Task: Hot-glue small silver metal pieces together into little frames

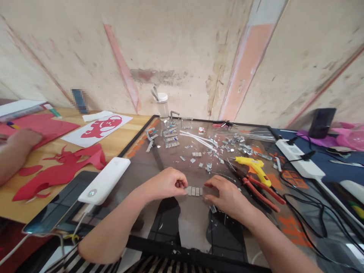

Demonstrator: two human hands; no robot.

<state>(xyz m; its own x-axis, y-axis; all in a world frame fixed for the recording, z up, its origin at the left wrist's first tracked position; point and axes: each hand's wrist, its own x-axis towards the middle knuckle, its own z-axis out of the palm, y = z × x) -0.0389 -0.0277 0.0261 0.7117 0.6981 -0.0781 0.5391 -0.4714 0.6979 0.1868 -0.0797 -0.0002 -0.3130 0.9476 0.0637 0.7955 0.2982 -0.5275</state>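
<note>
Fingers [212, 182] flank grey strip [195, 191]; lidded clear jar [163, 109] beyond, contents indistinct.

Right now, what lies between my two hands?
A short row of small grey pieces lies between the left hand and the right hand, as the head view shows.

On the worktop [142, 163], a strip of plates [195, 191] lies between the left hand [172, 182] and right hand [226, 194], lower centre. Behind it are scattered scraps [244, 149]; at the far edge, a jar [163, 109]. Pliers [260, 187] lie right of the right hand, a glue gun [254, 168] behind them, a power strip [300, 160] farther right; a power bank [105, 181] lies left.
</note>
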